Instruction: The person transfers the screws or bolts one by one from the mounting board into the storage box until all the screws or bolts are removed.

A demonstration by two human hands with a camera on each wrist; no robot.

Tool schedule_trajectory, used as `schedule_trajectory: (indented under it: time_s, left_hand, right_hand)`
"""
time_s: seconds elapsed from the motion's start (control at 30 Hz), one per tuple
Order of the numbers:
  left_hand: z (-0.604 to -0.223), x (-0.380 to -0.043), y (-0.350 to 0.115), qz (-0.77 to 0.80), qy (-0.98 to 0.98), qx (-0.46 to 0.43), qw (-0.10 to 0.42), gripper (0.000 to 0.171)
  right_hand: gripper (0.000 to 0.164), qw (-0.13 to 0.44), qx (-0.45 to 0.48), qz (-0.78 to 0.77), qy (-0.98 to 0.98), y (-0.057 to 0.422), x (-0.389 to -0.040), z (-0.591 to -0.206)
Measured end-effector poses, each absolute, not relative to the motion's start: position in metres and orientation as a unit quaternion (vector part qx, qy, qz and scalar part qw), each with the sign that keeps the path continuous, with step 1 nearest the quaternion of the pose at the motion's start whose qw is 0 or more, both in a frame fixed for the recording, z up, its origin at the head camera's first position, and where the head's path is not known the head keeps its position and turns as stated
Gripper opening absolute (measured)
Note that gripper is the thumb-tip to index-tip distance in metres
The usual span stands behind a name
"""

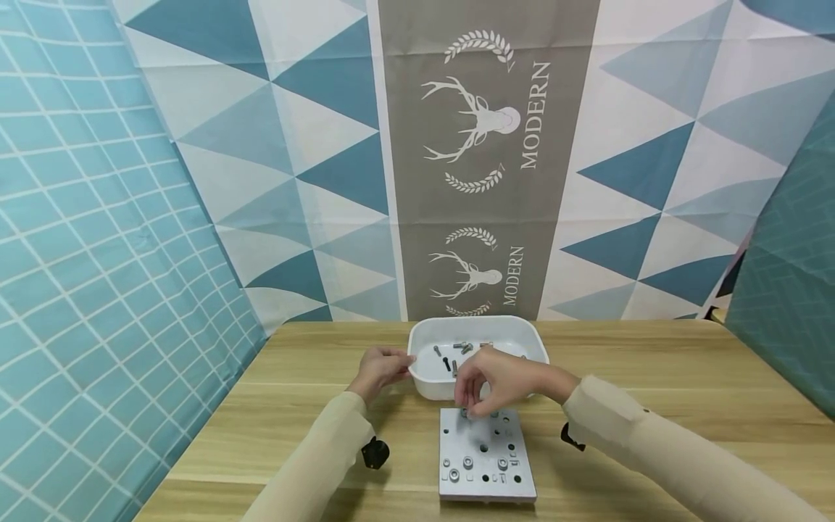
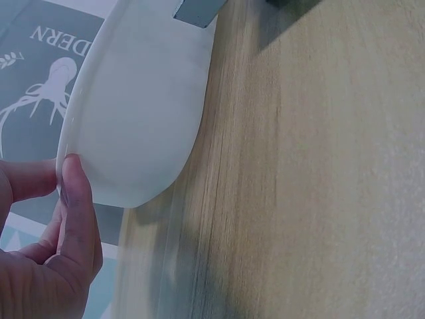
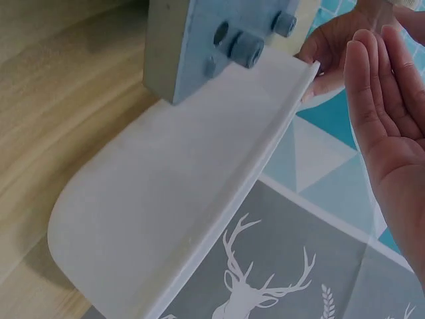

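Observation:
A white plastic tray (image 1: 427, 390) stands behind a silver metal plate (image 1: 484, 489) on the wooden table. My left hand (image 1: 381, 368) pinches the tray's left rim between thumb and fingers, as the left wrist view (image 2: 60, 246) also shows. Over the plate's far edge, my right hand (image 1: 497, 377) bends down with its fingertips near a socket-head bolt. Whether anything lies between those fingertips is hidden. Two bolts, one of them a socket-head bolt (image 3: 247, 50), stick up from the plate in the right wrist view. Further bolts (image 1: 454, 475) sit along its near end.
Loose screws, including a black screw (image 1: 446, 364), lie scattered in the tray. Patterned cloth (image 1: 470, 181) hangs behind the table, blue checked cloth (image 1: 98, 254) at its left. A dark wrist camera (image 1: 375, 453) hangs below the left sleeve.

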State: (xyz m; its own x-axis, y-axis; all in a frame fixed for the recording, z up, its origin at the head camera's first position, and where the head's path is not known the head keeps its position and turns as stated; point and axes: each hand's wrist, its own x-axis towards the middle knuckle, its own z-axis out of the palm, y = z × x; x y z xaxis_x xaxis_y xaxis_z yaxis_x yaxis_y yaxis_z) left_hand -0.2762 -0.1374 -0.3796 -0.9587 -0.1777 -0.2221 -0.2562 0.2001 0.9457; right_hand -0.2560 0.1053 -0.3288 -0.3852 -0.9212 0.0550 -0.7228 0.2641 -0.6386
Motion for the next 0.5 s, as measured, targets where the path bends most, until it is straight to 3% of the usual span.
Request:
schedule_trajectory:
  time_s: [0.5]
  left_hand:
    - [-0.38, -0.277, -0.138, 0.615, 0.774, -0.146, 0.031, 0.025]
  right_hand:
    - [0.013, 0.171, -0.576, -0.257, 0.757, 0.096, -0.232, -0.337]
